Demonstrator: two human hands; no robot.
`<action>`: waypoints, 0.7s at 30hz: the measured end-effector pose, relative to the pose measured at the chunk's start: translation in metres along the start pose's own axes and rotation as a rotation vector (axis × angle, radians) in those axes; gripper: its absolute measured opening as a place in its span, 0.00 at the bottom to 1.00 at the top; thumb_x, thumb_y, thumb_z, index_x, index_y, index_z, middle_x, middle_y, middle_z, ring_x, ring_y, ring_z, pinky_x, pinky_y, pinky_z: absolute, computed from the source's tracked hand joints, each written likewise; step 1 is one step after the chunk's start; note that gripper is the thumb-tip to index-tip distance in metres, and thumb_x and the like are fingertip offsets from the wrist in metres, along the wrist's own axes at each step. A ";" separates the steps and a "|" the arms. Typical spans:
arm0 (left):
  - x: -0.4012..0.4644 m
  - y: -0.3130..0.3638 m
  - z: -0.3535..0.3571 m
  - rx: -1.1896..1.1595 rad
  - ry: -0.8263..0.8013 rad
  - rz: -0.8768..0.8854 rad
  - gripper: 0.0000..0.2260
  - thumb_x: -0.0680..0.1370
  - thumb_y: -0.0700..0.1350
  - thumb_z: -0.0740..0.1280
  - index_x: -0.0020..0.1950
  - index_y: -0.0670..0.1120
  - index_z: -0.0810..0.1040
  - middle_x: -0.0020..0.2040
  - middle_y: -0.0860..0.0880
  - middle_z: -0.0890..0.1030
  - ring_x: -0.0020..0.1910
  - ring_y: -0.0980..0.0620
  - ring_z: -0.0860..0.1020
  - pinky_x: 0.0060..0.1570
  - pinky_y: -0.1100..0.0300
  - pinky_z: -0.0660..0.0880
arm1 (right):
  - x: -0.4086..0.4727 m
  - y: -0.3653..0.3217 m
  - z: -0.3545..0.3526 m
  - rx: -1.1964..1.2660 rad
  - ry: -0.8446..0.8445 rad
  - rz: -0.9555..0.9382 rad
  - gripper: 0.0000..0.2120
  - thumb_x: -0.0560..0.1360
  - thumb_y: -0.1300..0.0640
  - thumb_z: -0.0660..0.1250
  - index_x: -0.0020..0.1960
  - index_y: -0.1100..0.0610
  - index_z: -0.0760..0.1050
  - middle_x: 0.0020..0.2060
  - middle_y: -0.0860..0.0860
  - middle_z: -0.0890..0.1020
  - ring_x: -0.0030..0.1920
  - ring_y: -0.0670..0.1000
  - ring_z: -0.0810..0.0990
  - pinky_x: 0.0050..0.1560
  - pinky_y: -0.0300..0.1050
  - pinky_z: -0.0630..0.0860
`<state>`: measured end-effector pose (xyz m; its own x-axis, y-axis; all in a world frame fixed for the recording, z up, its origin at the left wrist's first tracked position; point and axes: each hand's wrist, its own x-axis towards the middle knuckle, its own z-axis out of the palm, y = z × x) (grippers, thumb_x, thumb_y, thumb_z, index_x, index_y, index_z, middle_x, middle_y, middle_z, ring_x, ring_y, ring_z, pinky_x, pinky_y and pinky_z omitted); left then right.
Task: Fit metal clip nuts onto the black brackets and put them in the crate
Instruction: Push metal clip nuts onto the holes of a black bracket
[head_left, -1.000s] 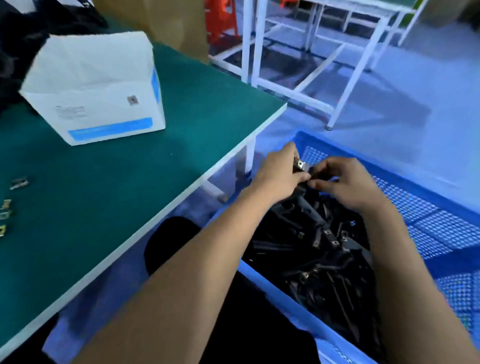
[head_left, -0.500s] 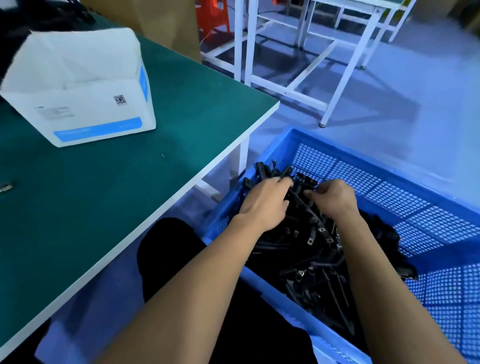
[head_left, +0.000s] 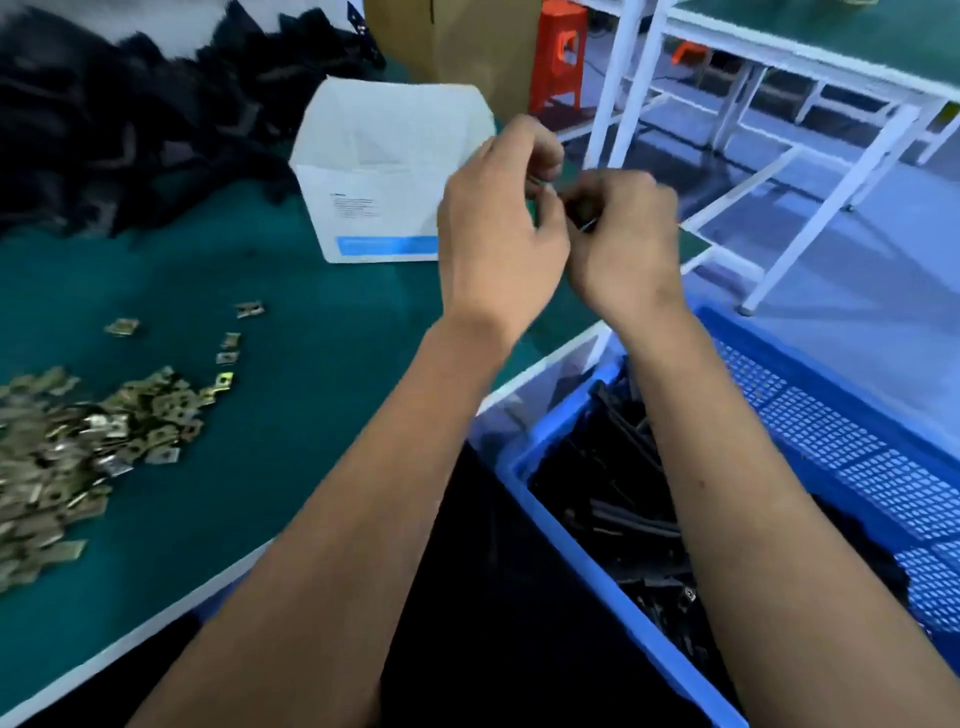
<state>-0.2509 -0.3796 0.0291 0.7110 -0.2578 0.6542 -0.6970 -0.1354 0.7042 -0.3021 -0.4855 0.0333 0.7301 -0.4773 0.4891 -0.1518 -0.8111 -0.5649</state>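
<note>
You pinch a small dark piece (head_left: 581, 210) (too blurred to name) between your left hand (head_left: 501, 228) and right hand (head_left: 621, 244), both curled on it. The clip nuts (head_left: 78, 436) lie far left of your hands on the green table (head_left: 291, 364); the blue crate (head_left: 810, 426) with black brackets (head_left: 618, 499) is under your right forearm.

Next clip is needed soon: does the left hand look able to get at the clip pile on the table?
Probably yes. The clip pile lies uncovered on the table on its side, but the left hand looks busy holding something small.
</note>
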 end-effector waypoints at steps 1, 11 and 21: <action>0.005 -0.008 -0.024 0.012 0.053 -0.025 0.11 0.70 0.33 0.61 0.49 0.42 0.78 0.44 0.52 0.82 0.44 0.51 0.81 0.48 0.49 0.79 | 0.002 -0.023 0.016 0.036 -0.038 -0.037 0.09 0.76 0.53 0.66 0.40 0.54 0.80 0.31 0.49 0.78 0.34 0.51 0.75 0.36 0.45 0.67; -0.003 -0.097 -0.223 0.524 0.180 -0.454 0.08 0.73 0.40 0.67 0.48 0.49 0.82 0.45 0.54 0.83 0.48 0.51 0.80 0.51 0.55 0.76 | -0.017 -0.195 0.176 0.043 -0.467 -0.298 0.08 0.74 0.60 0.61 0.44 0.57 0.80 0.37 0.53 0.79 0.43 0.55 0.81 0.37 0.49 0.71; -0.017 -0.154 -0.327 0.542 0.321 -0.629 0.06 0.74 0.41 0.70 0.47 0.51 0.81 0.42 0.58 0.82 0.48 0.54 0.81 0.54 0.55 0.80 | -0.017 -0.264 0.269 0.024 -0.571 -0.244 0.22 0.80 0.52 0.69 0.71 0.52 0.69 0.63 0.59 0.72 0.52 0.61 0.77 0.49 0.51 0.73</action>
<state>-0.1257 -0.0419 -0.0004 0.9122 0.2863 0.2932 -0.0586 -0.6170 0.7848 -0.0950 -0.1719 -0.0047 0.9840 -0.0173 0.1773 0.0747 -0.8633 -0.4992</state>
